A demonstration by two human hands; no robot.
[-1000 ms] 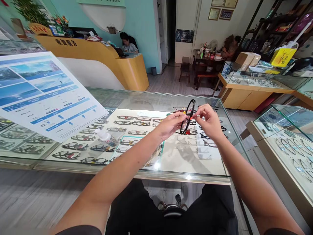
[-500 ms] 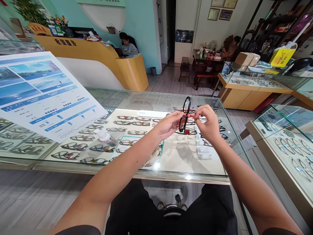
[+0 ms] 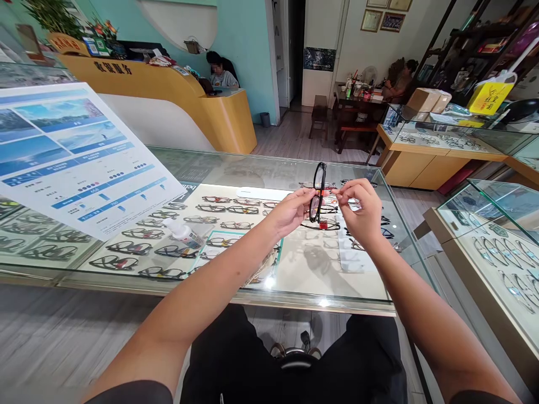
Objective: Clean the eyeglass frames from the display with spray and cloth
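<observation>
Above the glass counter, my left hand [image 3: 293,211] pinches a pair of dark-framed eyeglasses [image 3: 322,179] held on end, one lens above the other. A bit of red shows near the middle of the frame. My right hand [image 3: 361,206] is just to the right of the glasses, thumb and forefinger closed together. Whatever lies in that pinch, perhaps a small reddish piece by the frame, is too small to make out. Under the glass, a display case [image 3: 295,269] holds rows of spectacles, some directly below my hands.
A white bottle [image 3: 183,233] and a printed sheet [image 3: 80,163] are at the left of the counter. Other glass cases [image 3: 492,241] stand at the right. Behind are a yellow reception desk [image 3: 231,123] with a seated person, and another person at a dark table [image 3: 357,104].
The glasses and both hands stay close together, almost in place. My right hand has shifted slightly to the right, away from the frame. The view has tilted a little.
</observation>
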